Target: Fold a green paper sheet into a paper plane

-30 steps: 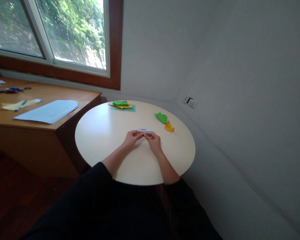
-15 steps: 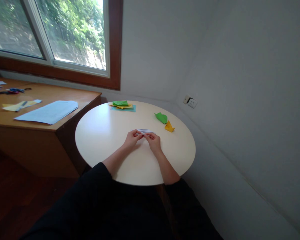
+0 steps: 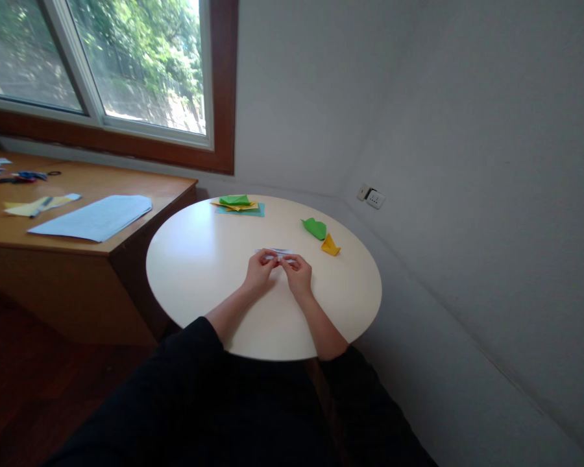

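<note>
A small piece of folded white paper (image 3: 281,251) is pinched between my two hands above the middle of the round table (image 3: 189,285). My left hand (image 3: 259,267) closes its thumb and fingers on the paper's near left part. From the other side, my right hand (image 3: 298,271) grips it the same way, the fingertips of both hands almost meeting. My fingers cover much of the paper, so its full shape is hidden. To the right of my hands lie a folded green paper (image 3: 314,227) and a smaller folded yellow paper (image 3: 329,245).
At the table's far edge is a stack of coloured papers (image 3: 238,205), green over yellow over blue. On the left, a wooden desk (image 3: 175,188) bears white sheets (image 3: 97,217), a pen on yellow paper (image 3: 41,205) and scissors (image 3: 29,176). Walls border the table behind and right.
The white paper has shifted slightly left between my fingers, more of it now showing beyond my left hand. Both hands remain in nearly the same place, still pinching it.
</note>
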Action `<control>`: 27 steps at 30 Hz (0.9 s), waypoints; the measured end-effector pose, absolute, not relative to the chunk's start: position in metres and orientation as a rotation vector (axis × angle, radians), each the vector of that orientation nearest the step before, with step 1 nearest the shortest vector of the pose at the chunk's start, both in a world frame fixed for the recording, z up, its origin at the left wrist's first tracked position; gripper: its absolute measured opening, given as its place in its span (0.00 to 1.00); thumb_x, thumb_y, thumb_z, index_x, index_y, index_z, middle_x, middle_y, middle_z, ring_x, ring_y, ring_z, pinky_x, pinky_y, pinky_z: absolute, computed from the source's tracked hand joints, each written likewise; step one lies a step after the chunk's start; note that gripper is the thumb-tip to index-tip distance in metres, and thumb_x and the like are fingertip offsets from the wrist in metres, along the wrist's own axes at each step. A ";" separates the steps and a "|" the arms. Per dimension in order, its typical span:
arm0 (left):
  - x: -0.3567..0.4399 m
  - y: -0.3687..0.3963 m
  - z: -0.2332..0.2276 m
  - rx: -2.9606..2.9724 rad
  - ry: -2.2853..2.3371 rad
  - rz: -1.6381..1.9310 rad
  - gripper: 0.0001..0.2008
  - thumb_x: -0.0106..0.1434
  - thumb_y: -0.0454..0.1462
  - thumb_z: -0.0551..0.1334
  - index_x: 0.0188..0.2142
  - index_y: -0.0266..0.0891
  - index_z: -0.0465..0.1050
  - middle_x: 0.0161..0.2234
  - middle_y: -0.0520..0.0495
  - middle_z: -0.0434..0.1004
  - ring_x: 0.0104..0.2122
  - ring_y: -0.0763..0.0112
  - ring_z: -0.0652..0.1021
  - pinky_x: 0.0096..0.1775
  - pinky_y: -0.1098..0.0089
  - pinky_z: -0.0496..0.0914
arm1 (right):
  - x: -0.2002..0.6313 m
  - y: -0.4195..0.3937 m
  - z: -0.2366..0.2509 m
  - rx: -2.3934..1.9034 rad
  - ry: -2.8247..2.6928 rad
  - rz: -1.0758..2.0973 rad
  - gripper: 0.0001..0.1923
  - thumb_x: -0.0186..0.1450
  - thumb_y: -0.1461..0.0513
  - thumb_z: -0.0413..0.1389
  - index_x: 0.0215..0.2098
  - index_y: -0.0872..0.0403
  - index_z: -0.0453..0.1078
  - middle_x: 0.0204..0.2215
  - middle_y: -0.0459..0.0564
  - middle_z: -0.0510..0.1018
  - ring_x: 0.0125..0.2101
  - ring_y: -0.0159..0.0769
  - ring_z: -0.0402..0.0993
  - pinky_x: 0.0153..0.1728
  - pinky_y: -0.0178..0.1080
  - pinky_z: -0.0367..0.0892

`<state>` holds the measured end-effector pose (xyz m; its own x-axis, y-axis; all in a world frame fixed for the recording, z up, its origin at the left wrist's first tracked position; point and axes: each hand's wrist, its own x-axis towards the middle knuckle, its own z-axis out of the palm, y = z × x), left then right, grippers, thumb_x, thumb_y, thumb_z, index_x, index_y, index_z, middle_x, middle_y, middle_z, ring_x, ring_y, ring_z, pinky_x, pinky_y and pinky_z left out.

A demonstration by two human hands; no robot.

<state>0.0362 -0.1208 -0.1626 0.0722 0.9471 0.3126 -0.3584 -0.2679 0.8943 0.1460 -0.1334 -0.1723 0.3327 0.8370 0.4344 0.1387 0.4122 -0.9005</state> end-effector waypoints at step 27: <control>0.033 -0.111 -0.169 1.202 0.677 1.514 0.02 0.47 0.31 0.60 0.21 0.36 0.71 0.24 0.51 0.73 0.28 0.72 0.74 0.38 0.67 0.70 | 0.144 -0.144 -0.165 -1.077 -1.188 0.597 0.14 0.55 0.56 0.56 0.38 0.53 0.66 0.19 0.41 0.71 0.17 0.29 0.67 0.20 0.34 0.65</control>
<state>0.0326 -0.1110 -0.1686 0.0431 0.9396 0.3397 -0.3733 -0.3002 0.8778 0.1443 -0.1435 -0.1654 0.3118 0.8437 0.4371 0.1520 0.4098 -0.8994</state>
